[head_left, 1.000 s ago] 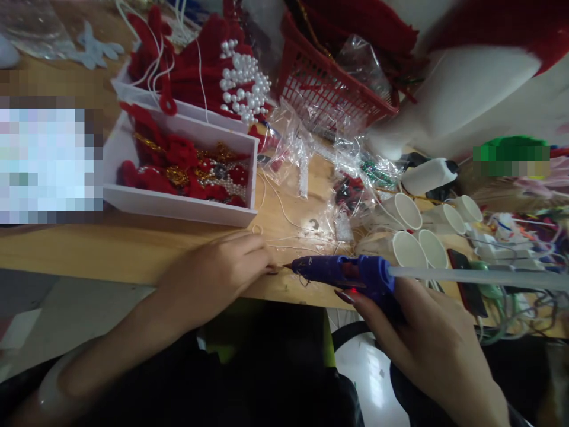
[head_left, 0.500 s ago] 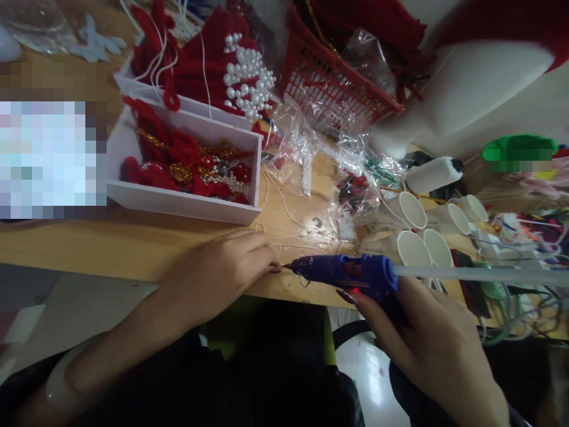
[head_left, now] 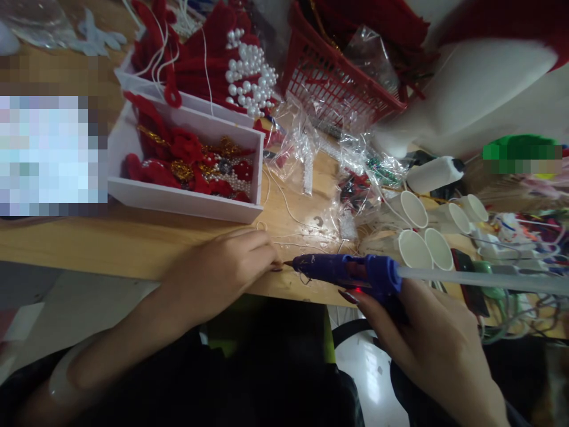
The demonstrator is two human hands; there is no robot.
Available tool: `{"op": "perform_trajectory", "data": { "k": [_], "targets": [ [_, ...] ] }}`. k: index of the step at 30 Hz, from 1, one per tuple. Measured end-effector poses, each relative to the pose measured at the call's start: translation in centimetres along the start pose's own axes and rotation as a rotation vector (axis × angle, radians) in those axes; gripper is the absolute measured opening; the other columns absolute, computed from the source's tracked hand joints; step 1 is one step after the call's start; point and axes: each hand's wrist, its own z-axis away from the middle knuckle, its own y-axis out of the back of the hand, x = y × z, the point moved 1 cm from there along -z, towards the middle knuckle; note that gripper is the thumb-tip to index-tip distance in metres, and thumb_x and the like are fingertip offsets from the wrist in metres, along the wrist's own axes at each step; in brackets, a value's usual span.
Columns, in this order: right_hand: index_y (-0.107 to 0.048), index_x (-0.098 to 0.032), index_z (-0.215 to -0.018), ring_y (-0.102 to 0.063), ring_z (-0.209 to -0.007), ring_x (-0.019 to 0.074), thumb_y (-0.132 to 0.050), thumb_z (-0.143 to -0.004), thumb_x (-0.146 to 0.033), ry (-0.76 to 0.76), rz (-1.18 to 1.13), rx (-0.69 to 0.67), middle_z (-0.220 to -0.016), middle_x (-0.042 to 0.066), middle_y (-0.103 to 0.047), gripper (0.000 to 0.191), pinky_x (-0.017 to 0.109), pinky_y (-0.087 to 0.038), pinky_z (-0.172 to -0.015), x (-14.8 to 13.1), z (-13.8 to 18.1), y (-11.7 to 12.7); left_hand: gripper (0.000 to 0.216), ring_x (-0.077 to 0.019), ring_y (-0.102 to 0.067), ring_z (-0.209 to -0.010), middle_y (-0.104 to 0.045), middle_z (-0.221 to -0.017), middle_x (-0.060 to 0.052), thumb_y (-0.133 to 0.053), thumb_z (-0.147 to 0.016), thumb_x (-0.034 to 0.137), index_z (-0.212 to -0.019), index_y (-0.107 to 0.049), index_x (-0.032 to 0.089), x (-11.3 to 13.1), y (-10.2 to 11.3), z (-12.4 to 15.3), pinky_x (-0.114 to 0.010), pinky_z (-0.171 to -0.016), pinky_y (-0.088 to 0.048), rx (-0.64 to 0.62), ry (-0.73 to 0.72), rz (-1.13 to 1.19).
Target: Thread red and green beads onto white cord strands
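Note:
My right hand [head_left: 427,341] grips a blue hot glue gun [head_left: 347,274] with a long clear glue stick [head_left: 480,279] sticking out behind it. The gun lies level over the front edge of the wooden table [head_left: 111,243], its nozzle pointing left. My left hand [head_left: 222,270] rests on that edge with fingers pressed together right at the nozzle tip, pinching something too small to make out.
A white tray [head_left: 178,201] of red and gold ornaments stands behind my left hand, with a second tray of red pieces and white pearls [head_left: 251,80] beyond. A red basket [head_left: 338,89], clear bags [head_left: 306,142], several white paper cups [head_left: 415,249] and tangled cables [head_left: 511,267] crowd the right.
Both hands and the glue gun stay almost still; the view has only shifted slightly.

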Motion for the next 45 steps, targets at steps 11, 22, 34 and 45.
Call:
{"op": "perform_trajectory", "data": {
  "k": [11, 22, 34, 45],
  "targets": [
    [-0.04, -0.024, -0.077, -0.033, -0.038, 0.0119, -0.038, -0.104, -0.039, 0.024, 0.007, -0.011, -0.053, -0.008, -0.033, 0.032, 0.027, -0.024, -0.045, 0.17, -0.01, 0.09, 0.022, -0.0194, -0.065, -0.086, -0.069, -0.093, -0.004, -0.048, -0.098, 0.017, -0.096, -0.07, 0.017, 0.03, 0.0, 0.06, -0.032, -0.076, -0.051, -0.02, 0.02, 0.004],
    [-0.044, -0.024, -0.077, -0.034, -0.039, 0.0129, -0.039, -0.104, -0.041, -0.013, 0.021, -0.019, -0.052, -0.008, -0.033, 0.032, 0.028, -0.023, -0.044, -0.03, 0.06, 0.13, 0.026, -0.0196, -0.064, -0.086, -0.068, -0.092, -0.005, -0.044, -0.1, 0.02, -0.094, -0.069, 0.017, 0.03, -0.07, 0.02, -0.033, -0.078, -0.051, -0.005, 0.002, 0.004],
    [-0.043, -0.024, -0.074, -0.037, -0.037, 0.0119, -0.042, -0.103, -0.041, -0.014, 0.019, 0.005, -0.051, -0.008, -0.035, 0.034, 0.027, -0.026, -0.042, -0.12, -0.2, -0.09, 0.016, -0.0202, -0.063, -0.086, -0.065, -0.09, -0.003, -0.047, -0.1, 0.028, -0.094, -0.059, 0.018, -0.03, -0.34, 0.22, -0.035, -0.08, -0.049, -0.025, 0.063, -0.007],
    [-0.05, -0.022, -0.081, -0.032, -0.037, 0.0123, -0.042, -0.103, -0.038, -0.005, -0.018, 0.004, -0.051, -0.008, -0.033, 0.028, 0.028, -0.024, -0.043, -0.16, -0.16, 0.35, 0.023, -0.0185, -0.063, -0.081, -0.064, -0.085, -0.003, -0.043, -0.102, 0.027, -0.088, -0.058, 0.017, 0.26, -0.04, -0.07, -0.031, -0.074, -0.048, -0.001, 0.046, 0.019]
  ]
}}
